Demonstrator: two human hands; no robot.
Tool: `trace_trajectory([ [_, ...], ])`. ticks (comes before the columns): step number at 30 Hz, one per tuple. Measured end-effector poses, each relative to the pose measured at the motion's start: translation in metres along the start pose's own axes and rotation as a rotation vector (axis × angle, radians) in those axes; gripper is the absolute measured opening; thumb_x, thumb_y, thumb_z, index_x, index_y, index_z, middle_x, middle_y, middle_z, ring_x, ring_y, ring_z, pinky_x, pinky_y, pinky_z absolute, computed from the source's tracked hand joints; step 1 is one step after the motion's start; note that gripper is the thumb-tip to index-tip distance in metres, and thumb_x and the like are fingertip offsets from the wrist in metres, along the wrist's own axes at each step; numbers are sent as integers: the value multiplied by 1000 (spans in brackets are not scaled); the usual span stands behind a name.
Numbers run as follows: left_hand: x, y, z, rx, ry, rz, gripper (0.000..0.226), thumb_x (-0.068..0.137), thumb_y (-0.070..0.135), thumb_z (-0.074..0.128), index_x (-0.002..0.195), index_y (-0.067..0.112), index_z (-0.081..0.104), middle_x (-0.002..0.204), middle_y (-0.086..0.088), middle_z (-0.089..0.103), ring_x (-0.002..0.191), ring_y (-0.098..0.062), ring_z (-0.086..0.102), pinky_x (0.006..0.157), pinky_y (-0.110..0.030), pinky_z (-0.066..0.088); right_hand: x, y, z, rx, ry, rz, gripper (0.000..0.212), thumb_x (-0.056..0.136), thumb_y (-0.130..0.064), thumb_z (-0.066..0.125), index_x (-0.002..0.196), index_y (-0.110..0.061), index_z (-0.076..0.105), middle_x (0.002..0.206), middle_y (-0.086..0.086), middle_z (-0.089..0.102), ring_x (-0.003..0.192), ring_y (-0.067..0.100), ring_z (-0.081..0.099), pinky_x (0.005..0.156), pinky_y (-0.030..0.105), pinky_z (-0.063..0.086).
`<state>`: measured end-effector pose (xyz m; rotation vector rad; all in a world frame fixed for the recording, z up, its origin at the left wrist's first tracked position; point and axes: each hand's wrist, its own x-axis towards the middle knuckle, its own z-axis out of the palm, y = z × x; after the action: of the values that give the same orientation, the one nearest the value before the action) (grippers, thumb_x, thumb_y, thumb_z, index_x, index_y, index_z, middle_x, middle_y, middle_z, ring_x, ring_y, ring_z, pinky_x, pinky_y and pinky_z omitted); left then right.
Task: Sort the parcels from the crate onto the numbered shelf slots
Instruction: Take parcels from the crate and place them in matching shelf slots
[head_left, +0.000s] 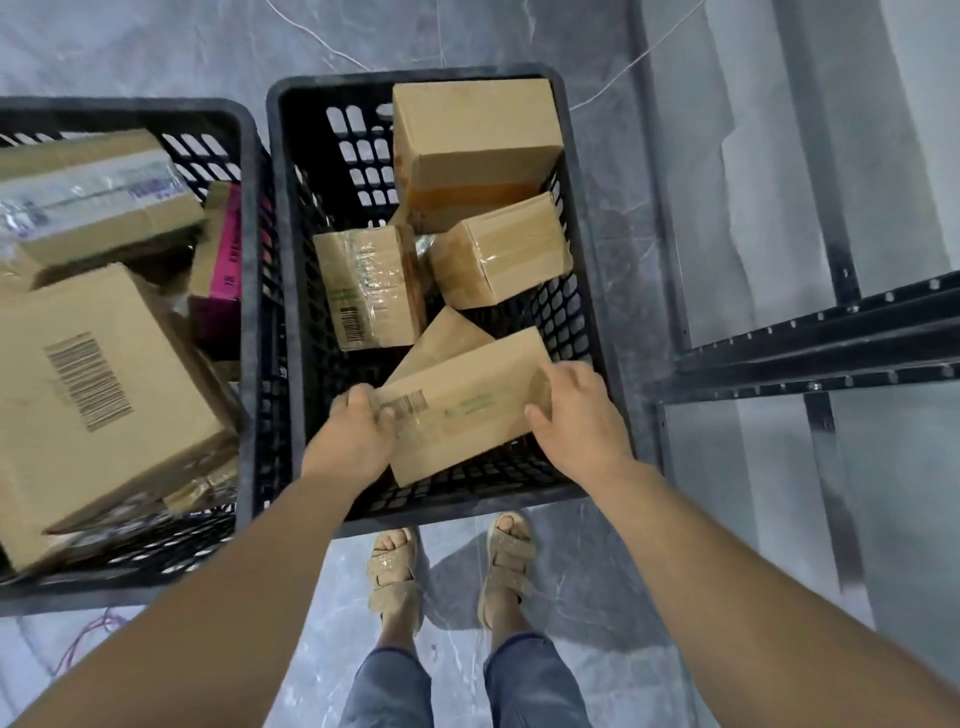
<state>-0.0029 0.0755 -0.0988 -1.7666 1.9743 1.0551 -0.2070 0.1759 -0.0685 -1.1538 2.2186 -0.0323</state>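
A black plastic crate (291, 218) stands on the floor below me with several brown cardboard parcels inside. At its near end lies a long flat parcel (462, 410) with a barcode and green print. My left hand (358, 426) grips its left end, fingers curled over the edge. My right hand (576, 410) holds its right end, thumb on the near side and fingers over the top. Further in are a taped parcel with a barcode (369, 286), a small taped box (501, 249) and a large box (475, 145) at the far end.
A second black crate (249, 291) full of larger boxes sits at the left, touching the first. A dark metal shelf frame (810, 348) with pale boards stands at the right. My sandalled feet (452, 566) are on the grey marble floor just before the crate.
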Motion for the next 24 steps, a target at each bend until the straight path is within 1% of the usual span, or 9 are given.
trace_trajectory([
  [2, 4, 3, -1, -20, -15, -12, 42, 101, 29, 35, 139, 11, 33, 143, -18, 36, 119, -39, 47, 93, -44, 42, 5, -4, 2, 64, -28, 86, 61, 95, -33, 50, 147, -12, 26, 147, 11, 28, 133, 28, 32, 101, 42, 42],
  [6, 8, 8, -4, -29, -67, 86, 60, 99, 24, 37, 153, 22, 10, 157, -8, 20, 141, -29, 21, 112, -42, 26, 15, -6, 9, 267, -107, 242, 55, 92, -34, 51, 140, -14, 34, 133, 13, 46, 116, 31, 49, 96, 47, 45],
  [10, 1, 19, -11, -36, -104, 100, 69, 92, 44, 51, 151, 20, 22, 144, -8, 34, 136, -27, 27, 104, -37, 32, 16, -7, 7, 597, -101, 273, 51, 94, -21, 54, 142, -13, 39, 132, 4, 50, 118, 22, 51, 90, 28, 41],
  [14, -8, 26, -28, -29, -76, 61, 74, 83, 60, 58, 144, 25, 36, 137, -4, 36, 131, -23, 28, 94, -36, 37, 15, -17, 4, 808, 3, 297, 54, 92, -18, 58, 143, -14, 41, 138, 3, 47, 122, 18, 50, 103, 35, 43],
  [16, -10, 25, -39, -84, -75, 42, 73, 76, 65, 61, 136, 27, 43, 134, -1, 44, 127, -24, 34, 96, -38, 41, 15, -24, -5, 1094, 51, 335, 52, 93, -14, 58, 142, -10, 42, 136, 8, 51, 116, 18, 57, 98, 38, 50],
  [18, -14, 27, -46, -214, -111, 24, 73, 64, 71, 62, 122, 30, 47, 122, 2, 55, 119, -23, 45, 96, -43, 46, 14, -38, -14, 1388, 4, 359, 34, 96, -10, 54, 130, -8, 52, 129, 13, 57, 106, 17, 62, 90, 36, 54],
  [20, -21, 33, -52, -332, -118, 6, 75, 53, 75, 62, 113, 34, 45, 115, 6, 59, 112, -21, 53, 93, -43, 49, 7, -55, -15, 1366, -85, 313, 24, 98, -16, 52, 120, -14, 62, 122, 10, 64, 106, 19, 63, 91, 38, 54],
  [22, -27, 40, -57, -438, -117, 1, 75, 50, 75, 63, 111, 37, 43, 115, 7, 59, 108, -18, 56, 92, -40, 50, 1, -67, -10, 1278, -114, 270, 33, 98, -24, 49, 131, -28, 57, 124, -2, 63, 111, 16, 61, 95, 41, 51],
  [24, -34, 44, -63, -531, -108, 14, 68, 59, 69, 69, 114, 39, 42, 116, 8, 60, 106, -14, 58, 91, -35, 50, -4, -73, -9, 1264, -121, 245, 37, 100, -29, 46, 134, -42, 50, 126, -9, 61, 112, 13, 60, 95, 43, 52],
])
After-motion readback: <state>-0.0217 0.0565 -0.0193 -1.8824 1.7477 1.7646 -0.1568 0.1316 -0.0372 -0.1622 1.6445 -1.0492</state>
